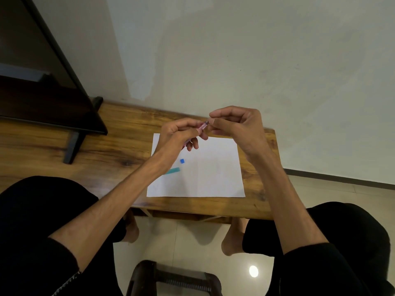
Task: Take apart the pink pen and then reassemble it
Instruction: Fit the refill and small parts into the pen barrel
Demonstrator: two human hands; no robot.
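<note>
The pink pen (202,127) is held in the air above the white paper (205,174), slanting up to the right. My left hand (181,133) grips its barrel, which is mostly hidden inside the fingers. My right hand (235,124) pinches the pen's upper end between thumb and forefinger. On the paper lie a small blue piece (182,160) and a teal pen part (172,171), partly hidden behind my left forearm.
The paper lies on a wooden table (119,146) against a pale wall. A dark monitor (42,82) on a stand occupies the table's left side. Below the table edge are my knees, bare feet and a dark stool (171,278).
</note>
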